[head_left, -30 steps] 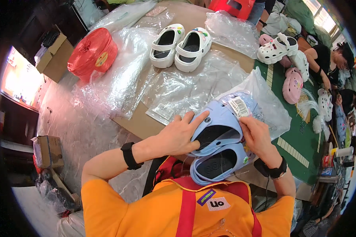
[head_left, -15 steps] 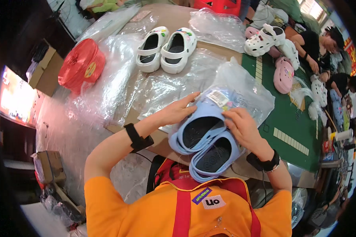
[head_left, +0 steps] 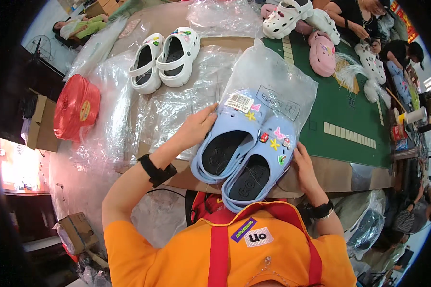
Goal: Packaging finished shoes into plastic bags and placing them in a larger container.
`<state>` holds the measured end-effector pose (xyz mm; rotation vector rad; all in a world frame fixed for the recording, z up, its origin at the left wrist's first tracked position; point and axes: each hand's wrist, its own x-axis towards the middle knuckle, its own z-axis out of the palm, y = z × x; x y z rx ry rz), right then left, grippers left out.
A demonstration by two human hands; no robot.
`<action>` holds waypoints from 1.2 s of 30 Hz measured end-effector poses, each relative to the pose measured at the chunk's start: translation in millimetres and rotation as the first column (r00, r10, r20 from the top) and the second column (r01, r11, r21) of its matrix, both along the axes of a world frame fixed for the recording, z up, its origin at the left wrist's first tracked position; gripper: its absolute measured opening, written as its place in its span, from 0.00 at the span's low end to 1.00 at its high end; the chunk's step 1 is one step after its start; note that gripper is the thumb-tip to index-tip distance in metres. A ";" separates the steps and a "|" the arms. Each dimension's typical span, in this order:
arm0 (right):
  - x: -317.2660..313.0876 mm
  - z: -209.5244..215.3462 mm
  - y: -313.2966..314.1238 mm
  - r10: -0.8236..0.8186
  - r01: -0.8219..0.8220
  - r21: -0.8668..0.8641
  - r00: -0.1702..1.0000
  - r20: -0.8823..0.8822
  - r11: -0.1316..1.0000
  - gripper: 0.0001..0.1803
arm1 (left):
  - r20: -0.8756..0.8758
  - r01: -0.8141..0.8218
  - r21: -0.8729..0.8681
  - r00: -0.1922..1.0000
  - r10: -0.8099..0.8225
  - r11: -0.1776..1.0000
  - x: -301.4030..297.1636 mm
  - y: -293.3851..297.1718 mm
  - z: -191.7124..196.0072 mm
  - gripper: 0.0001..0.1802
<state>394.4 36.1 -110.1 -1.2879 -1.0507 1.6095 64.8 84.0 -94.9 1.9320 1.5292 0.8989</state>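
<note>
A pair of light-blue clogs [head_left: 271, 158] with black insoles and colourful charms lies before me, toes away from me. Their toe ends are inside a clear plastic bag [head_left: 285, 86]; the heel straps point toward my apron. A white barcode label shows on the left clog. My left hand [head_left: 198, 126] grips the bag along the left clog's outer side, fingers pointing away from me. On the other side my right hand [head_left: 305, 167] has its fingers closed at the bag's edge against the right clog. Parts of both hands' fingertips are hidden by the clogs and bag.
White clogs [head_left: 165, 60] stand farther back on flat clear bags [head_left: 187, 115]. A red twine roll [head_left: 76, 107] sits at left. On the green mat [head_left: 340, 107], white and pink clogs [head_left: 322, 53] lie near a bundle of white strands [head_left: 347, 69]. Other people work at far right.
My right hand has moved from the top of the clogs to the right side. The charms now show, and the bag stretches out flatter beyond the toes. The view has shifted right.
</note>
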 end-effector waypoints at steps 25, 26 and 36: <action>31.2 41.7 120.1 -0.129 0.164 0.240 0.979 -0.158 0.957 0.16 | -0.238 0.213 -0.169 0.939 -0.250 0.962 58.0 -46.6 69.3 0.15; 37.5 42.9 124.6 -0.119 0.157 0.278 0.982 -0.146 0.948 0.17 | -0.214 0.219 -0.145 0.945 -0.247 0.965 59.3 -43.6 77.8 0.14; 48.5 96.2 120.8 -0.139 0.196 0.502 0.979 -0.148 0.842 0.29 | -0.247 0.482 0.091 0.859 -0.449 0.871 42.5 -60.9 93.1 0.17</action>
